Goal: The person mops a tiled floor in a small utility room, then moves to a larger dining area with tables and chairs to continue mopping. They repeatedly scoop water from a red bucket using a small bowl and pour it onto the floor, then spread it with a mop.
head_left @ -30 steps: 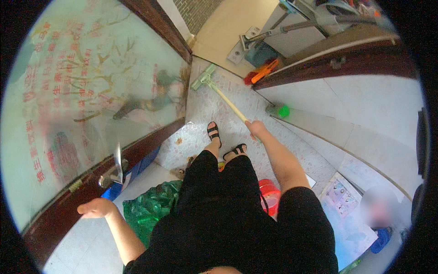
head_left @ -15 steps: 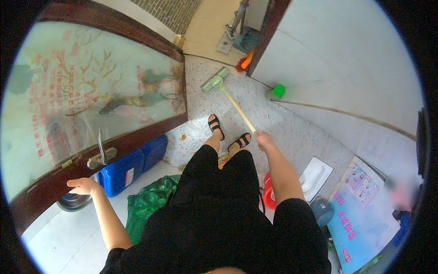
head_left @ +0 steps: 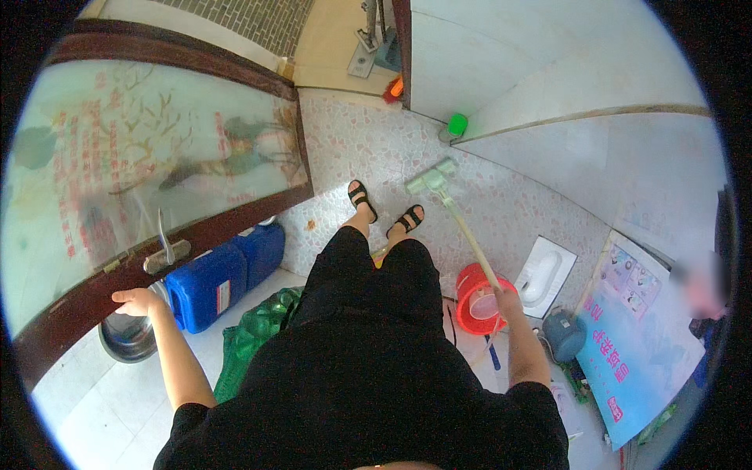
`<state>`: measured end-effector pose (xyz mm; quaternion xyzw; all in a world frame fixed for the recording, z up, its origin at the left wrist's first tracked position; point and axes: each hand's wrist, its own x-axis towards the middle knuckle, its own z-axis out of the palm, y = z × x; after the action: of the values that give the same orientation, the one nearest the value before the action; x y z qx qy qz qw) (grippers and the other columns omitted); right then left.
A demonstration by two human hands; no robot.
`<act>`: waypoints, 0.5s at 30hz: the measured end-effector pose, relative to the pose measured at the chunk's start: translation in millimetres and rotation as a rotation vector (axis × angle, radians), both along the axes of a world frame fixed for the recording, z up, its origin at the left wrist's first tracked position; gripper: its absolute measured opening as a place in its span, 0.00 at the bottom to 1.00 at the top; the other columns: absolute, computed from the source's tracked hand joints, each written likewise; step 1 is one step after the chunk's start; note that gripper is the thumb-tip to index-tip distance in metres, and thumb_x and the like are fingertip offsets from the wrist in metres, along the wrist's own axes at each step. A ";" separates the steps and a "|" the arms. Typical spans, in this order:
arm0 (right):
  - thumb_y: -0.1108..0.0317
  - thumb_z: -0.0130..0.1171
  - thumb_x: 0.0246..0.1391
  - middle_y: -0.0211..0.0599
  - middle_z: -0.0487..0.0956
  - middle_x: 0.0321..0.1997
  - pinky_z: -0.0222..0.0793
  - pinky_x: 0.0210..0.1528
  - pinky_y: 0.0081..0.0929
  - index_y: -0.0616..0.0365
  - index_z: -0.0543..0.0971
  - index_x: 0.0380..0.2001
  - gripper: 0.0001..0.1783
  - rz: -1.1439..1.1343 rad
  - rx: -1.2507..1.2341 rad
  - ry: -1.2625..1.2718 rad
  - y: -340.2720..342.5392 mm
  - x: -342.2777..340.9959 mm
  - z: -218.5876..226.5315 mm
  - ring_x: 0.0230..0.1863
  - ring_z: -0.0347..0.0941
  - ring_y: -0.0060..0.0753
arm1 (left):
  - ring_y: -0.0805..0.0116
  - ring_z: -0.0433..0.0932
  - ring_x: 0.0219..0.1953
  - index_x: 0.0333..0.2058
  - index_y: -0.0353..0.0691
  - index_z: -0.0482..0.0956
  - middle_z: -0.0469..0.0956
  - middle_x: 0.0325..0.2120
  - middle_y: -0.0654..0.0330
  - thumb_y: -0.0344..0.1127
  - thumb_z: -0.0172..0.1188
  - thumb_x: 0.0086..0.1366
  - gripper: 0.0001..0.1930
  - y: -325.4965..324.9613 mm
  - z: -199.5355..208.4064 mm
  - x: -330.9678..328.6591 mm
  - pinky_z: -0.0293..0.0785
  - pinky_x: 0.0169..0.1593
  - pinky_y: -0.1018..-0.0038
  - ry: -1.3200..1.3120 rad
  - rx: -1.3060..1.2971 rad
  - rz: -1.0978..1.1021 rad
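My right hand [head_left: 507, 305] is closed round the pale pole of a sponge mop [head_left: 468, 231]. The mop's light green head rests on the speckled floor [head_left: 345, 133], ahead and right of my sandalled feet. Below the pole, near my right hand, stands a red bucket [head_left: 470, 317] with a pinkish container inside. My left hand [head_left: 135, 301] is at the lower brown frame of a glass-panelled door [head_left: 94, 291], fingers stretched out and seemingly touching it. A metal door handle [head_left: 166, 249] sits just beyond that hand, and a steel basin [head_left: 129, 337] is partly visible below it.
Blue jerrycans [head_left: 211, 286] and a green mesh sack [head_left: 254, 333] lie to the left. On the right are a white squat toilet [head_left: 546, 274], a blue-grey rounded container [head_left: 564, 335] and a leaning printed board [head_left: 634, 345]. A green-lidded jar [head_left: 457, 125] stands by the wall.
The mop head has swung right and nearer across the floor. My right hand has moved right and back toward my body. More of the red bucket shows. My left hand stays by the door frame.
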<state>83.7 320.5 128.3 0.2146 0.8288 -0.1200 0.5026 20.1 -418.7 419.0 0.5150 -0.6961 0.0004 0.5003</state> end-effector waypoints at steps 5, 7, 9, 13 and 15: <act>0.44 0.42 0.50 0.55 0.75 0.35 0.63 0.44 0.41 0.63 0.75 0.33 0.29 0.028 0.159 -0.007 28.2 0.5 60.3 0.42 0.70 0.52 | 0.33 0.59 0.50 0.50 0.14 0.50 0.57 0.46 0.24 0.56 0.33 0.62 0.39 -16.4 -4.6 11.7 0.59 0.53 0.57 -0.031 -0.049 0.062; 0.45 0.42 0.51 0.56 0.75 0.34 0.65 0.43 0.40 0.66 0.75 0.32 0.30 -0.028 0.123 -0.038 40.4 1.5 55.6 0.40 0.70 0.53 | 0.34 0.60 0.50 0.50 0.15 0.50 0.57 0.46 0.24 0.56 0.34 0.62 0.39 -12.2 -3.6 3.0 0.60 0.53 0.56 -0.003 -0.035 0.040; 0.46 0.43 0.51 0.56 0.75 0.34 0.65 0.42 0.40 0.66 0.75 0.31 0.29 0.014 0.115 -0.032 41.4 1.9 55.9 0.40 0.70 0.53 | 0.33 0.60 0.50 0.50 0.14 0.50 0.57 0.46 0.23 0.58 0.33 0.61 0.41 -13.1 -2.9 0.7 0.60 0.53 0.56 -0.014 -0.041 0.025; 0.47 0.44 0.50 0.54 0.75 0.35 0.66 0.41 0.41 0.64 0.75 0.30 0.27 0.185 0.100 0.005 25.7 -34.0 90.6 0.40 0.71 0.51 | 0.31 0.61 0.47 0.48 0.12 0.52 0.58 0.43 0.22 0.59 0.35 0.60 0.42 -22.7 -6.7 16.0 0.60 0.51 0.54 -0.018 -0.032 0.048; 0.48 0.45 0.51 0.54 0.75 0.34 0.66 0.40 0.41 0.63 0.75 0.30 0.26 0.261 0.044 0.040 7.2 -55.0 96.2 0.38 0.71 0.50 | 0.31 0.63 0.46 0.47 0.13 0.53 0.60 0.42 0.22 0.57 0.36 0.61 0.40 -24.5 -8.3 16.9 0.62 0.49 0.53 -0.013 -0.050 0.055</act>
<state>28.7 327.7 224.5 0.1135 0.8619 -0.0397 0.4926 37.0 -443.2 410.8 0.5213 -0.6847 0.0349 0.5082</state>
